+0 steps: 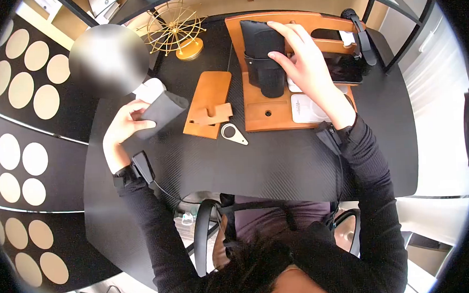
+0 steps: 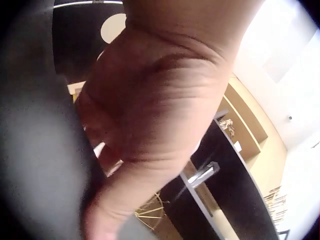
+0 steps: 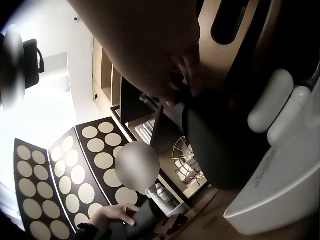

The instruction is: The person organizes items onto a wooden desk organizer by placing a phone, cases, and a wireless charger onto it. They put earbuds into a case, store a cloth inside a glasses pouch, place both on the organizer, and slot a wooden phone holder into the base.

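My left hand point(image 1: 123, 123) grips a dark grey soft pouch point(image 1: 163, 114) over the left of the desk, thumb on its near face. In the left wrist view the pouch point(image 2: 40, 135) fills the left edge, blurred. With thumb and fingers my right hand point(image 1: 311, 63) holds the right edge of a black soft pouch point(image 1: 260, 36), which stands upright at a brown wooden desk organizer point(image 1: 254, 123). Below it a black rounded part point(image 1: 272, 83) juts forward. In the right wrist view a dark pouch point(image 3: 220, 145) hangs under the fingers, in shadow.
Between the hands lie a flat brown board point(image 1: 210, 92), a small notched wooden piece point(image 1: 217, 114) and a teardrop-shaped tag point(image 1: 235, 134). A phone point(image 1: 344, 69), white tray point(image 1: 307, 110) and watch point(image 1: 364, 44) sit on the organizer. A gold wheel ornament point(image 1: 175, 30) stands behind.
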Motion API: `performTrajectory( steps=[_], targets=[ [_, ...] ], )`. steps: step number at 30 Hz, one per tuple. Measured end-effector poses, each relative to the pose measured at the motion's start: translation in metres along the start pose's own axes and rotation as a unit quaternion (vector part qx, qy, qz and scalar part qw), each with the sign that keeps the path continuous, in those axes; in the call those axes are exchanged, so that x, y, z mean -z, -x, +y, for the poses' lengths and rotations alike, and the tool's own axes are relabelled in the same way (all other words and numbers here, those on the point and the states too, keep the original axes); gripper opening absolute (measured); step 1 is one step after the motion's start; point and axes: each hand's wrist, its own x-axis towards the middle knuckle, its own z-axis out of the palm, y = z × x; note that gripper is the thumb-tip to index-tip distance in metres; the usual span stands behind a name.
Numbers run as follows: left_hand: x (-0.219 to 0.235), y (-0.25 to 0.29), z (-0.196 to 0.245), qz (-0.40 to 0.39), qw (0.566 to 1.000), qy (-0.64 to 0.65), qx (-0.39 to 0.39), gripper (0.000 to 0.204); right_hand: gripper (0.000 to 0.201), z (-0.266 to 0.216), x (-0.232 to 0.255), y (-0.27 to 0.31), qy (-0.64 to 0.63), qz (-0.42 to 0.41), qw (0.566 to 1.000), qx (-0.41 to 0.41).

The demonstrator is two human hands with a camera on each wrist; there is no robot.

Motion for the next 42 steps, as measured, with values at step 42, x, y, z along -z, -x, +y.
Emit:
performTrajectory(
  steps=[42],
  targets=[
    [-0.152,-0.033,0.078,0.039,0.95,-0.261,-0.168,0.053,0.008,-0.019,-0.015,0.022,0.151,-0.116,0.95,0.247]
  ],
)
